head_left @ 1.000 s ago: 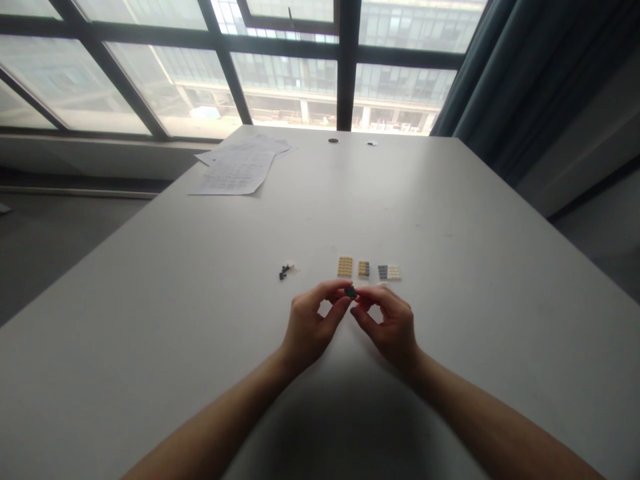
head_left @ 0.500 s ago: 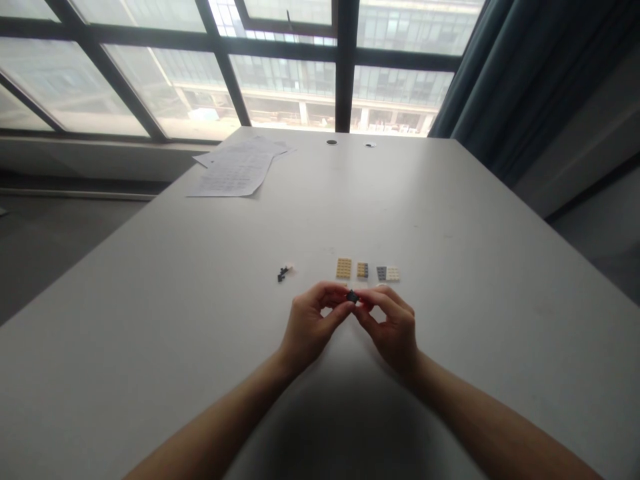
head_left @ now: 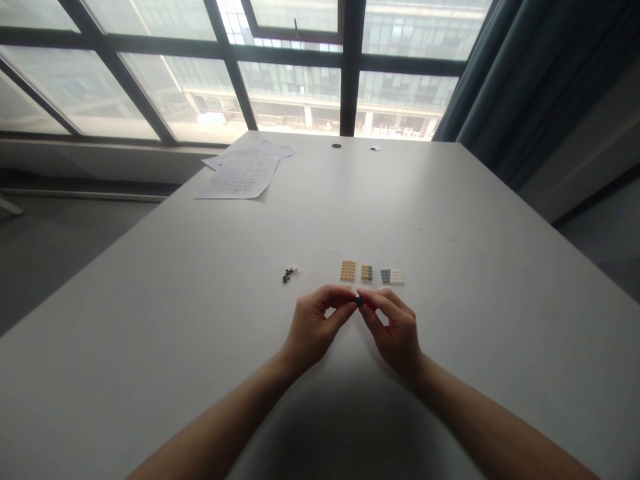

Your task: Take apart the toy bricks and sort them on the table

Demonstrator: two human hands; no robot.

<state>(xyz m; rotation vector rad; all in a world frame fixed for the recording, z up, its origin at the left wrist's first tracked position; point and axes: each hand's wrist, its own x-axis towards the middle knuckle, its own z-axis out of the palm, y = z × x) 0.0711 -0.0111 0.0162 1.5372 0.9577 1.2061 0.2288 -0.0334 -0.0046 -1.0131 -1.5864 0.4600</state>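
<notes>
Between the fingertips of both hands is a small dark building brick (head_left: 359, 301), largely covered by the fingers. My left hand (head_left: 320, 323) pinches it from the left with thumb and forefinger. From the right, my right hand (head_left: 393, 320) grips the same piece in a pinch. Just beyond the hands lie a tan studded plate (head_left: 348, 270), a smaller tan and grey plate (head_left: 367, 272), and a grey plate (head_left: 385, 275) touching a white plate (head_left: 397, 277). Small light pieces behind the fingers are partly hidden.
Left of the plates lies a little cluster of black and white pieces (head_left: 289, 274). Printed papers (head_left: 243, 173) rest at the far left of the white table (head_left: 175, 293). Two round cable holes sit near the back edge, before the window; a dark curtain (head_left: 505, 87) hangs at right.
The dark brick has turned slightly between the fingers, and less of it shows. The whole view has shifted a little; both hands keep their pinch.
</notes>
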